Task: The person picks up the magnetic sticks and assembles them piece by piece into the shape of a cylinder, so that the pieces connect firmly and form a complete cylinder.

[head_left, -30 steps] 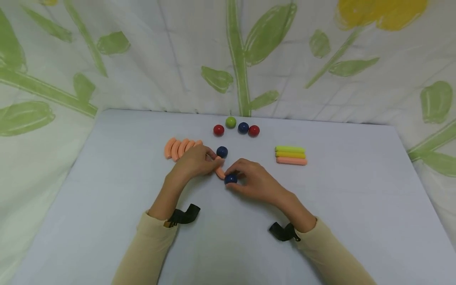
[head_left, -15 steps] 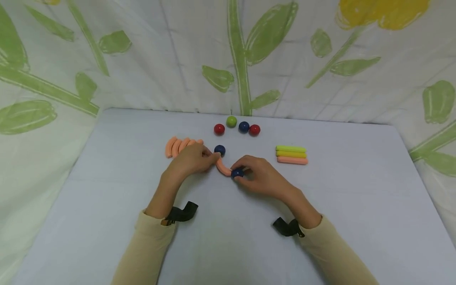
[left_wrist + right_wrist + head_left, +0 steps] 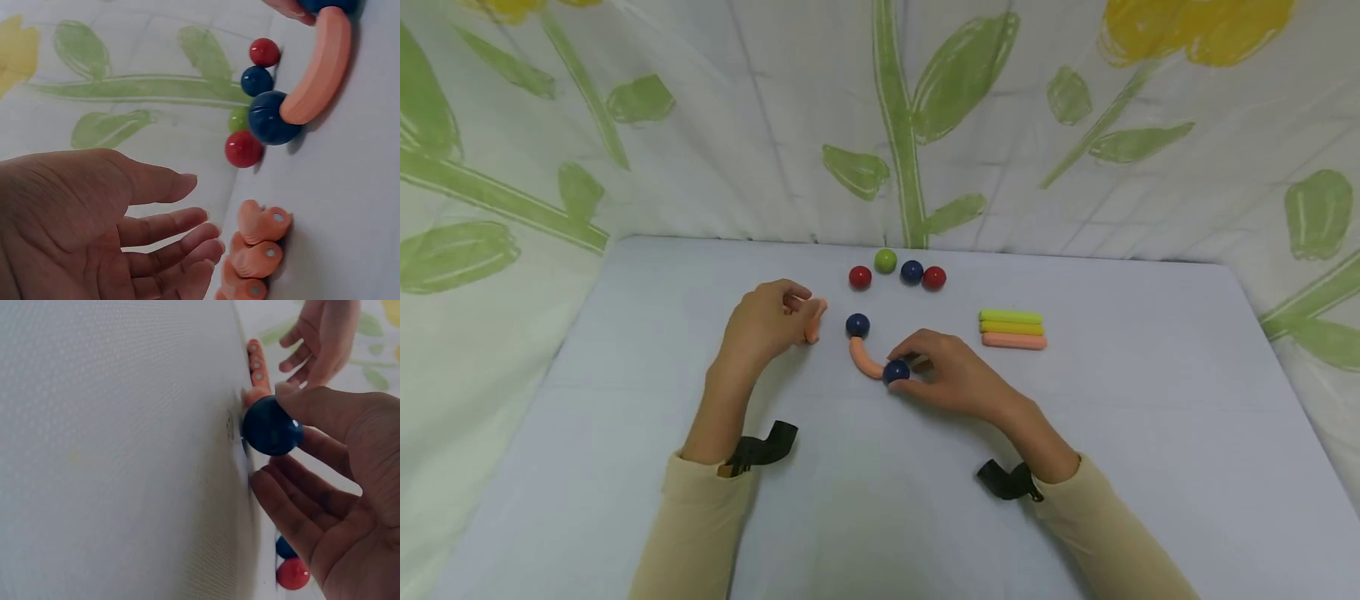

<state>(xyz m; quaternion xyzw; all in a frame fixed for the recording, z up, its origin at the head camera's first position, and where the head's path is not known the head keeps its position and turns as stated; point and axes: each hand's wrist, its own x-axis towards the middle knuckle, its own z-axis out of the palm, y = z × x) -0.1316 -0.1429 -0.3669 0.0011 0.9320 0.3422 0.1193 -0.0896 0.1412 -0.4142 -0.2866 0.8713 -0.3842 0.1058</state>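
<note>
Touching right hand [image 3: 951, 375] fingertips, seemingly unclasped, blue ball [image 3: 896, 372]

The left hand [image 3: 765, 321] is hovering palm-open, its fingers [image 3: 164, 228] hanging relaxed, slightly bent and gripping nothing. The right hand [image 3: 951, 371] is lying low to the right of it, thumb and fingers [image 3: 294, 519] loosely cupping around their contact point. Both forearms, sleeved in beige, are angling inward with black wrist straps showing.
</note>
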